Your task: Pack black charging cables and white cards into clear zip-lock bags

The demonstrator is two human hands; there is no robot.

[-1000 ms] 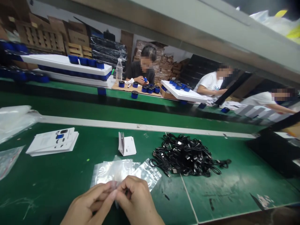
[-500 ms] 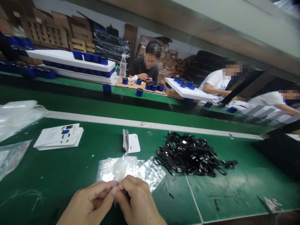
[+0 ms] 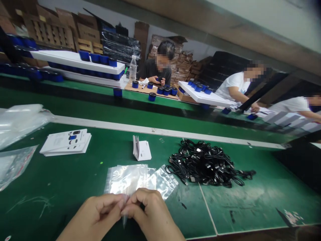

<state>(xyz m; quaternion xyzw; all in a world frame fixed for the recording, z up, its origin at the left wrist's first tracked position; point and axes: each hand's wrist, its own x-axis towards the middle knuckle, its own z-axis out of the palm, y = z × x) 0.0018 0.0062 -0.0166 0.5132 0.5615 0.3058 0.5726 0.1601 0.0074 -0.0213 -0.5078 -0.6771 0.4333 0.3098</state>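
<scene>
Pinching a seemingly empty plastic bag [image 3: 124, 214]

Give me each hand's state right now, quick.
Left hand: closed, fingertips pinching a clear plastic piece.
Right hand: closed, pinching the same clear plastic piece.

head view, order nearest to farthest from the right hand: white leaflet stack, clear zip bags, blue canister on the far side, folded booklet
From the right hand:
1. Clear zip bags, just ahead of it
2. Folded booklet, straight ahead past the bags
3. White leaflet stack, well off to the left
4. Blue canister, across on the far side
</scene>
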